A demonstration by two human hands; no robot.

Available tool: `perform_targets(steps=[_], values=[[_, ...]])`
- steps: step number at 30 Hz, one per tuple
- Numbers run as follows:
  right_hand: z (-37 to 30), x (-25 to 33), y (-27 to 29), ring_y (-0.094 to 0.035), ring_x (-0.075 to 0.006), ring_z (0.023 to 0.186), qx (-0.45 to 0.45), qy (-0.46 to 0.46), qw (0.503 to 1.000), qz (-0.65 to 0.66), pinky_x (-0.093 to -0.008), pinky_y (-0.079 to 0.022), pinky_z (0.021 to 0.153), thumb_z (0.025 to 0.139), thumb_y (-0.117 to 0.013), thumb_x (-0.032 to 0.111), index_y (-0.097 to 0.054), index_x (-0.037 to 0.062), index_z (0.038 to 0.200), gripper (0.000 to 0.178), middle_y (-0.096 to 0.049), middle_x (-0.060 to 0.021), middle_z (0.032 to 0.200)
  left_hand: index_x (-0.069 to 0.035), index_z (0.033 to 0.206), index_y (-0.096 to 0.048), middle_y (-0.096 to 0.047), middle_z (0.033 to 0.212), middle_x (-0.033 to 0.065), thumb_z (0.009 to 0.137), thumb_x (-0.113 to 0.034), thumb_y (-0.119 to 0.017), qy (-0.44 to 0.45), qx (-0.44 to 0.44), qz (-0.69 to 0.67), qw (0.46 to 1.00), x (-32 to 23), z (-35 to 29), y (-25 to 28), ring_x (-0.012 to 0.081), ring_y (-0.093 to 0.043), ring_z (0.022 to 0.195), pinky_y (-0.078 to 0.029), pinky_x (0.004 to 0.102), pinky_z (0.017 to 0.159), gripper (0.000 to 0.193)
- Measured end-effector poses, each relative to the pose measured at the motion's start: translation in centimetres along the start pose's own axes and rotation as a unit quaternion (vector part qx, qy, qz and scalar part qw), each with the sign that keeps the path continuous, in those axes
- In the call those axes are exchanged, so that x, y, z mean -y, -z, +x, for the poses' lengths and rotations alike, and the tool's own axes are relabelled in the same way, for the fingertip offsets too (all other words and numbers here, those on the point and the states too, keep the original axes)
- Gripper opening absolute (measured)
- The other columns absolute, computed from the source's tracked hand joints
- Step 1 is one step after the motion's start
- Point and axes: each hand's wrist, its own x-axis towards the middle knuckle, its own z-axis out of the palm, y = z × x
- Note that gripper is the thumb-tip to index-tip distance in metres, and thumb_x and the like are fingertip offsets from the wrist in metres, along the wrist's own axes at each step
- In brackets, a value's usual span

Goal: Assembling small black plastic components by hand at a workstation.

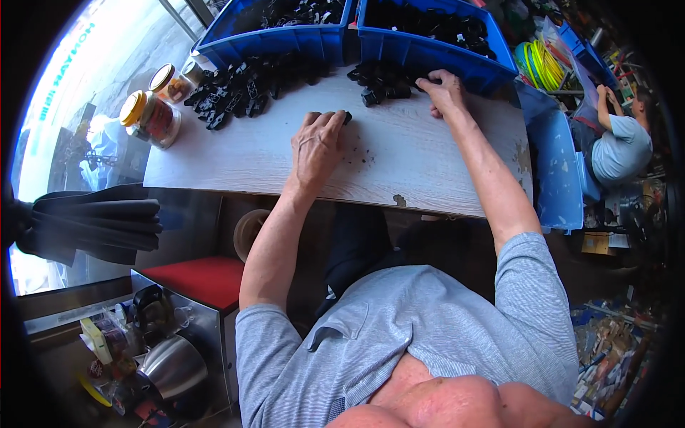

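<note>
My left hand (316,146) rests on the white worktop (257,160), fingers curled round a small black part (347,118) whose end sticks out past the fingertips. Most of that part is hidden by the hand. At the right end of a small pile of black parts (382,84), my right hand (447,91) reaches in with fingers bent and apart from the thumb; I see nothing in it. A larger heap of black parts with shiny metal bits (246,89) lies farther left. Dark crumbs (364,153) are scattered beside my left hand.
Two blue bins (285,44) (435,50) full of black parts stand along the far edge. Two lidded jars (153,121) (171,82) are at the left. A light blue tub (559,167) stands right of the table, with another person (619,146) beyond. A folded dark umbrella (96,221) is at left.
</note>
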Motion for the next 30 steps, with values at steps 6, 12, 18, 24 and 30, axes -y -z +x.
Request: perform_targets(steps=[6,12,18,24,30], values=[[-0.7,-1.6,1.3,-0.057,-0.0124,0.047,0.079,-0.009,0.995,0.065,-0.0276,-0.05,0.041,0.09,-0.077,0.025,-0.071,0.0077,0.103,0.023,-0.062,-0.0042,0.066,-0.009,0.113,-0.066,-0.074,0.106,0.009,0.086,-0.006,-0.069,-0.029,-0.046,-0.015,0.998,0.5,-0.1,-0.3,0.0308,-0.066,0.101,-0.056,0.041,0.082,0.027],[-4.3,-2.4,4.1,-0.055,-0.0069,0.045,0.124,-0.04,0.988,0.078,-0.0247,-0.049,0.04,0.091,-0.076,0.027,-0.068,0.009,0.102,0.022,-0.053,0.0015,0.058,-0.009,0.112,-0.067,-0.074,0.104,0.0085,0.086,-0.006,-0.069,-0.029,-0.046,-0.018,0.998,0.4,-0.2,-0.2,0.0308,-0.066,0.101,-0.056,0.0408,0.082,0.026],[-7.6,-3.8,5.3,-0.055,-0.0063,0.045,0.133,-0.041,0.983,0.119,-0.0242,-0.049,0.04,0.09,-0.077,0.025,-0.069,0.0082,0.102,0.022,-0.054,0.0025,0.057,-0.007,0.119,-0.069,-0.075,0.102,0.0113,0.089,-0.005,-0.071,-0.004,-0.05,-0.061,0.997,0.7,-0.6,-0.1,0.0297,-0.07,0.097,-0.057,0.0402,0.084,0.031],[-10.4,-4.6,5.7,-0.054,-0.0056,0.046,0.211,0.002,0.97,0.117,-0.0224,-0.046,0.04,0.087,-0.079,0.023,-0.071,0.0093,0.097,0.019,-0.055,0.003,0.06,-0.007,0.117,-0.071,-0.074,0.099,0.0131,0.089,-0.002,-0.072,-0.006,-0.094,-0.263,0.96,-2.5,-1.4,-3.5,0.0235,-0.072,0.082,-0.057,0.0293,0.059,0.028],[-11.5,-4.1,4.9,-0.054,-0.0083,0.044,0.216,0.013,0.974,0.067,-0.0249,-0.043,0.038,0.087,-0.072,0.012,-0.071,0.008,0.099,0.012,-0.054,0.0009,0.058,-0.008,0.117,-0.071,-0.073,0.107,0.0136,0.087,-0.004,-0.068,-0.103,0.011,-0.23,0.968,-8.3,0.8,-3.4,0.0342,-0.07,0.097,-0.057,0.0395,0.086,0.031]])
